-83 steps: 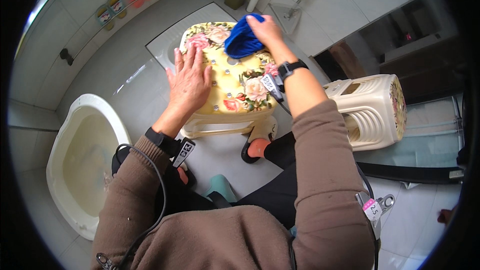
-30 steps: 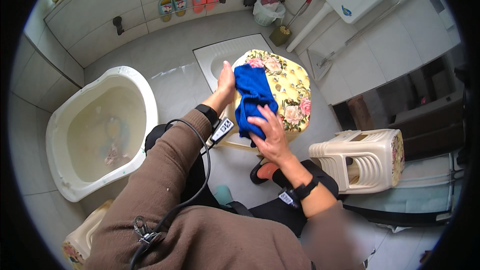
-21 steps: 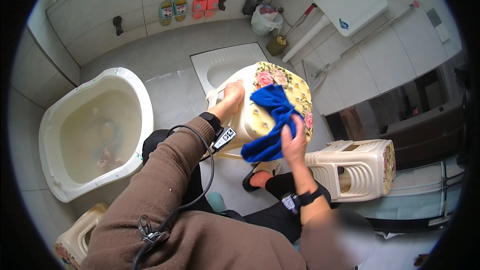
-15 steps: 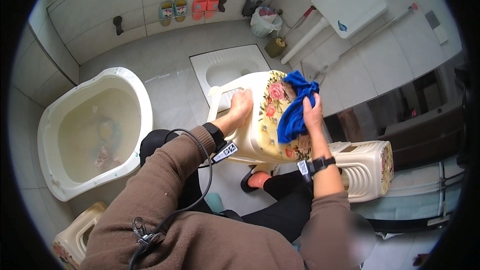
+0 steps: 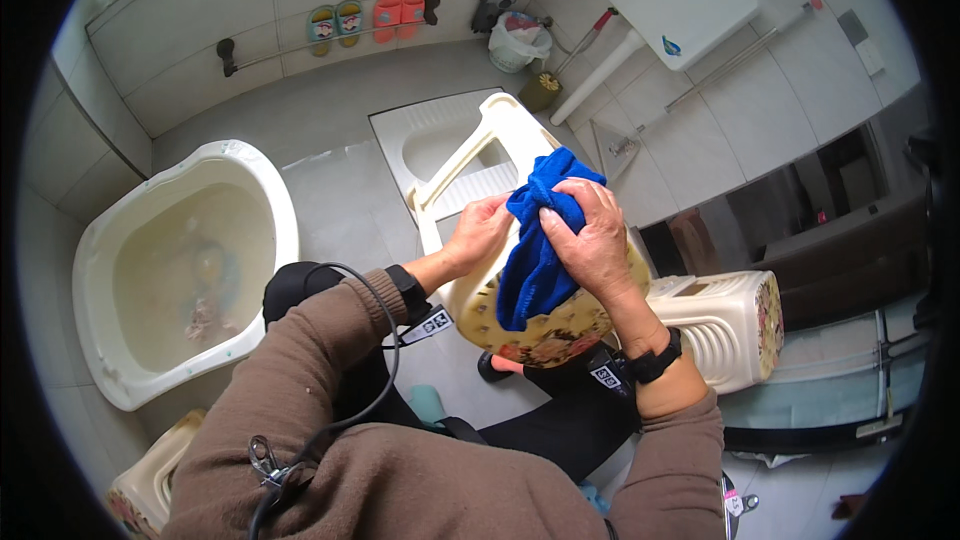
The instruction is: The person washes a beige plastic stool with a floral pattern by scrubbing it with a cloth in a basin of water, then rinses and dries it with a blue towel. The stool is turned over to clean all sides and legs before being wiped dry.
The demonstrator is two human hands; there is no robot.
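A cream plastic stool (image 5: 515, 125) is tilted on its side in front of me, its yellow flowered seat (image 5: 560, 335) turned toward my body. My left hand (image 5: 482, 232) is closed at the stool's side; its fingertips meet the edge of a blue cloth (image 5: 530, 275) and are partly hidden there. Bunched against the stool, the cloth is gripped by my right hand (image 5: 592, 240), thumb toward me and fingers bent over the top. Part of the cloth hangs down over the seat.
At left stands a white tub (image 5: 285, 240) with cloudy water and a pale cloth. A second cream stool (image 5: 715, 330) lies at right, another (image 5: 150, 485) at lower left. Beyond are a squat toilet (image 5: 390, 130), a waste bin (image 5: 515, 45) and slippers (image 5: 400, 12) on a rail.
The stool has been tipped, its legs now pointing farther up and away. My right hand has brought the blue cloth left, from the seat to the stool's side, close to my left hand.
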